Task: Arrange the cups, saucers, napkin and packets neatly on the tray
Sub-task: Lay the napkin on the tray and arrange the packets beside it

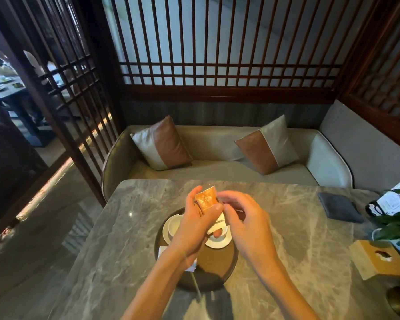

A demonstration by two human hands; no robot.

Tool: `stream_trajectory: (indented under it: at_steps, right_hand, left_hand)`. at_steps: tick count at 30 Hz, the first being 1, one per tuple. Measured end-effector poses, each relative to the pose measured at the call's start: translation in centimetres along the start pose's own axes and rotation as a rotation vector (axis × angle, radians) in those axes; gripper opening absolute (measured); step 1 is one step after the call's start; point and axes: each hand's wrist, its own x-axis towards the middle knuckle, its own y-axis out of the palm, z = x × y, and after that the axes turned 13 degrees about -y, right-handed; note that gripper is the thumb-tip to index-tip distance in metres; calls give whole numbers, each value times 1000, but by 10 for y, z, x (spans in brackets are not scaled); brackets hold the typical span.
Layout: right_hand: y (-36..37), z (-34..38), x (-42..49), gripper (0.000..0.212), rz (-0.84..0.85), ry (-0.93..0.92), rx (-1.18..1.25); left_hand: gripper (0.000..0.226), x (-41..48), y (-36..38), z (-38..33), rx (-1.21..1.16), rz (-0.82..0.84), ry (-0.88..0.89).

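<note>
Head view: left hand (pixel 194 227) fingers clamped on thin orange foil packets (pixel 206 199), print unreadable, held above round dark-brown tray (pixel 217 258). Right hand (pixel 245 222) fingers curled just beside packets; can't tell if gripping. Tray holds white cup (pixel 174 224), white saucer (pixel 217 243), white napkin (pixel 163 250).

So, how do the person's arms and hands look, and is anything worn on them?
Both are bare. The left hand and right hand wear no gloves or rings, and no sleeve, watch or bracelet shows up to the picture's edge.
</note>
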Motion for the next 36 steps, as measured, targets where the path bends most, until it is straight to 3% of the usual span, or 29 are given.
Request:
stream_trajectory:
  at_steps: [3, 5, 7, 9, 12, 15, 18, 22, 25, 28, 30, 36]
  right_hand:
    - [-10, 0, 10, 29, 208, -191, -91]
    - [-15, -2, 19, 50, 437, -401, -302]
    - [-15, -3, 30, 57, 573, -562, -476]
    - [-13, 0, 41, 53, 628, -565, -499]
    - [-14, 0, 51, 48, 635, -509, -442]
    - [-14, -3, 51, 44, 637, -556, -415]
    - [-15, -9, 51, 47, 665, -541, -355]
    - [-10, -15, 48, 47, 696, -519, -304]
    - [-11, -20, 48, 43, 671, -487, -280]
    - [-17, -24, 48, 43, 592, -327, -98]
    - [-19, -27, 47, 45, 508, -250, 29]
    - [-20, -26, 42, 40, 429, -229, 162]
  left_hand:
    - [59, 6, -9, -11, 21, -32, 8]
    - [57, 9, -10, -18, 48, -11, 5]
    - [60, 11, -5, -23, 118, 7, -14]
    - [66, 12, -1, -27, 200, -7, -8]
    - [84, 12, -1, -33, 233, -31, -21]
    - [97, 10, -8, -37, 171, 57, -61]
    - [96, 9, -14, -39, 24, 198, -151]
    - [92, 12, -9, -38, -30, 186, -210]
    - [74, 12, -7, -41, -163, 221, -233]
    - [38, 3, -6, -49, -359, 402, -224]
    - [29, -1, -6, -49, -304, 416, -209]
    - [42, -2, -8, -47, -7, 306, -140]
